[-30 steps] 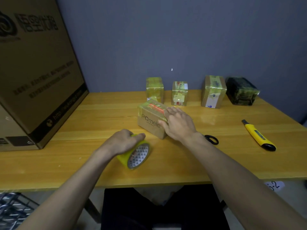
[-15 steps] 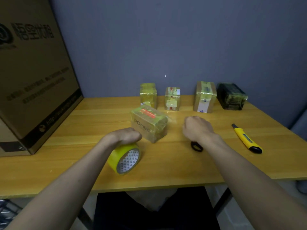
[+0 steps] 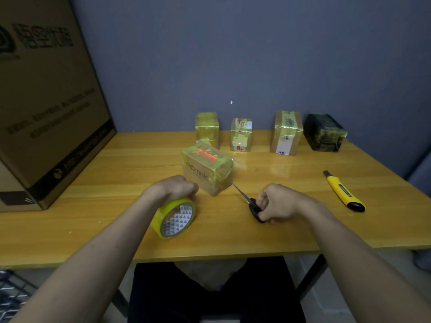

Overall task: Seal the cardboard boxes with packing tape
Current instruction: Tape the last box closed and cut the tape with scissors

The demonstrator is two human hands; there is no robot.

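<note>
Left hand (image 3: 173,188) curled over glossy yellow packing tape roll (image 3: 173,219), standing on edge on smooth wooden table (image 3: 303,229). Right hand (image 3: 277,203) fisted round black-handled metal scissors (image 3: 250,202), blades near tape-wrapped rectangular cardboard box (image 3: 207,167).

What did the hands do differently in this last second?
The right hand left the box, moved right and took hold of the scissors, their blades pointing at the box. The left hand kept gripping the tape roll; the box stayed on the table.
</note>
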